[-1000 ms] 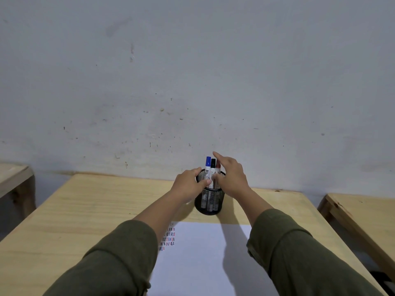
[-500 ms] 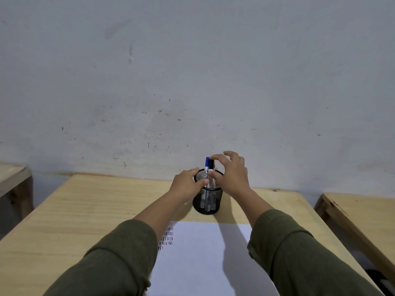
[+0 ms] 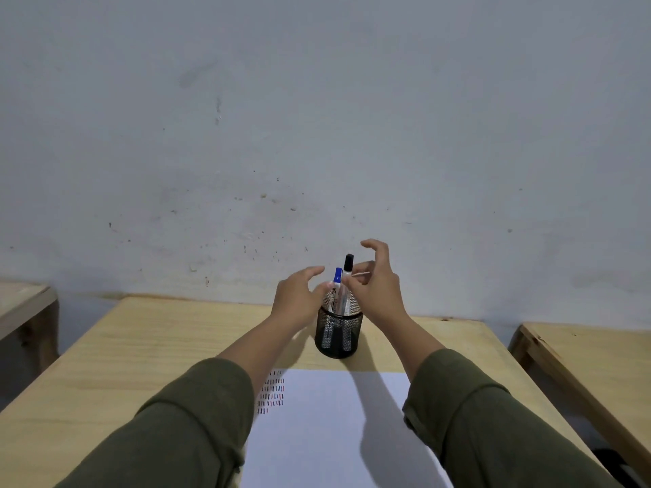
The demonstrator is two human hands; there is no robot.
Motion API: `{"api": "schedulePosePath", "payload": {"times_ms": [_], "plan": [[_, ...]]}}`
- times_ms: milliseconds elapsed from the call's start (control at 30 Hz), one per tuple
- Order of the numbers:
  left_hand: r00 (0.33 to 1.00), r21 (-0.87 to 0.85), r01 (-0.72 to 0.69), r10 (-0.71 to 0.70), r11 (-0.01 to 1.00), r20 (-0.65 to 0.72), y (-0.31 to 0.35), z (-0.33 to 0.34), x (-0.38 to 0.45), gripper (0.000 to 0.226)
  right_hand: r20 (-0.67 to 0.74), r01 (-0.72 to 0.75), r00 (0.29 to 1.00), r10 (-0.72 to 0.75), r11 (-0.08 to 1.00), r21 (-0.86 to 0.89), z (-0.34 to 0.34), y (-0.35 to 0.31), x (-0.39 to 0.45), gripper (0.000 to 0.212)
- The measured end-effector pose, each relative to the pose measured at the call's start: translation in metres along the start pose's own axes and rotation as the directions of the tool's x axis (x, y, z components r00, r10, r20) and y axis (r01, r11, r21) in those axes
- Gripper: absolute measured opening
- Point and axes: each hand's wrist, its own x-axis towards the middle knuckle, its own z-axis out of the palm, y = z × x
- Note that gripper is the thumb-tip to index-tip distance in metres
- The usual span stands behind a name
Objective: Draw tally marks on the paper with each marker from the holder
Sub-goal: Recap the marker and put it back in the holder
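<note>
Two markers are standing in the holder (image 3: 339, 332) on the surface (image 3: 141, 346); our right hand (image 3: 375, 287) is pinching the black marker (image 3: 347, 276), our left hand (image 3: 299, 297) hovering spread. Next, we judge, lifting, uncapping, marking the paper (image 3: 334, 434).

Single head-worn wide-angle view, looking forward and slightly down from above the person's own forearms; wooden table (image 3: 141, 346) near and low in frame, plain wall (image 3: 317, 118) filling the upper half; neighbouring tables cut off at both side edges; no second view
</note>
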Motion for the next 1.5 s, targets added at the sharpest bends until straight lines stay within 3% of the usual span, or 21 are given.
{"api": "schedulePosePath", "payload": {"times_ms": [167, 467, 667, 800, 967, 1100, 1233, 1500], "plan": [[0.986, -0.144, -0.136, 0.121, 0.98, -0.111, 0.038, -0.03, -0.003, 0.035, -0.039, 0.08, 0.996, -0.077, 0.995, 0.066, -0.016, -0.034, 0.0, 0.059], [0.964, -0.193, -0.259, 0.24, 0.947, -0.115, 0.083, -0.062, -0.036, 0.013, 0.029, 0.176, 0.984, -0.177, 0.984, 0.038, -0.037, -0.074, -0.034, 0.059], [0.984, -0.387, -0.141, 0.086, 0.911, -0.156, 0.078, -0.071, -0.054, 0.009, 0.121, 0.11, 0.986, -0.112, 0.994, 0.023, -0.045, -0.084, -0.056, 0.045], [0.985, -0.617, -0.068, -0.044, 0.784, -0.165, 0.064, -0.074, -0.062, 0.017, 0.156, 0.058, 0.986, -0.057, 0.998, 0.001, -0.047, -0.082, -0.064, 0.045], [0.971, -0.764, -0.01, -0.176, 0.645, -0.161, 0.048, -0.073, -0.073, 0.008, 0.106, 0.017, 0.994, -0.023, 0.998, 0.059, -0.05, -0.086, -0.07, 0.039], [0.975, -0.714, 0.031, -0.178, 0.7, -0.132, 0.034, -0.07, -0.084, 0.008, 0.01, -0.057, 0.998, 0.056, 0.965, 0.254, -0.05, -0.09, -0.072, 0.047], [0.99, -0.561, 0.006, -0.084, 0.828, -0.113, 0.028, -0.064, -0.095, 0.019, 0.021, -0.113, 0.992, 0.122, 0.82, 0.561, -0.048, -0.098, -0.078, 0.05], [0.979, -0.381, -0.148, 0.081, 0.913, -0.186, 0.033, -0.063, -0.103, 0.012, 0.211, -0.23, 0.97, 0.121, 0.738, 0.635, -0.041, -0.089, -0.088, 0.024]]}}
